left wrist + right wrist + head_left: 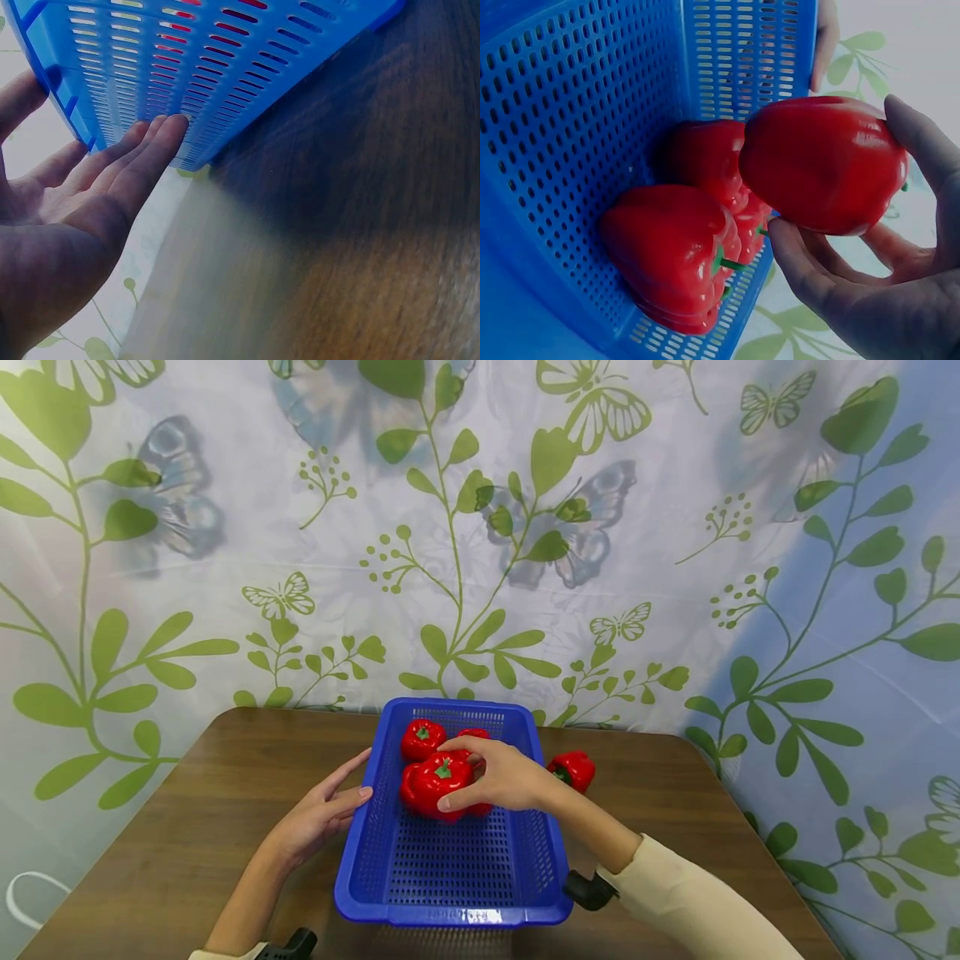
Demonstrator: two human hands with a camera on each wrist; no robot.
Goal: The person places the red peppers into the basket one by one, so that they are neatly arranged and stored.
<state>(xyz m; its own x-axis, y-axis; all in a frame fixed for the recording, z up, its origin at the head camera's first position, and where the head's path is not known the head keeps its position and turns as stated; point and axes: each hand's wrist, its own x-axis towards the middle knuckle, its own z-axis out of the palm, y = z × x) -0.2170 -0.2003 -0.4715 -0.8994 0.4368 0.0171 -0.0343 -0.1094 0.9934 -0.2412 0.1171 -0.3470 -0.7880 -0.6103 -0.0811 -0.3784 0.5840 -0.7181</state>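
A blue plastic basket point(450, 906) with slotted walls stands on the table. My right hand point(498, 774) holds a glossy red bell pepper point(821, 165) above the other peppers, thumb on one side and fingertips on the other. Below it in the right wrist view lie more red bell peppers, one point(671, 247) with its green stem showing, another point(705, 157) behind. My left hand point(318, 818) touches the basket's left side, thumb at the rim. In the left wrist view its fingers point(161, 146) lie fairly straight along the outer slotted wall.
One more red bell pepper point(574, 770) lies on the wooden table point(247, 785), just outside the basket's right wall. Behind the table hangs a curtain point(337, 602) printed with leaves and butterflies. A white loop point(26, 893) shows at the far left.
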